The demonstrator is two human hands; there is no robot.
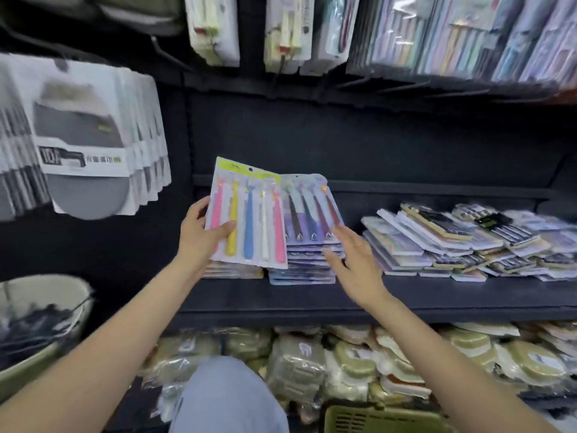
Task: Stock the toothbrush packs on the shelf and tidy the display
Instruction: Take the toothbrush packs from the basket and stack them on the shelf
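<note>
On dark shelf (312, 295), left hand (199, 235) gripping glossy toothbrush pack (246, 214), right hand (352, 257) splayed flat

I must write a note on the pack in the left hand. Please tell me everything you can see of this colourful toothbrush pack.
The colourful toothbrush pack is a flat white card under what looks like clear plastic, with a yellow-green top strip and a dark hanging hole. It holds five brushes side by side, heads up: pink, yellow, blue, white, pink. The left hand grips its lower left edge, thumb on the front. It is tilted, with its top leaning left, above a low stack of packs on the shelf and over the left edge of the purple stack. Whether it touches them is unclear.
</note>
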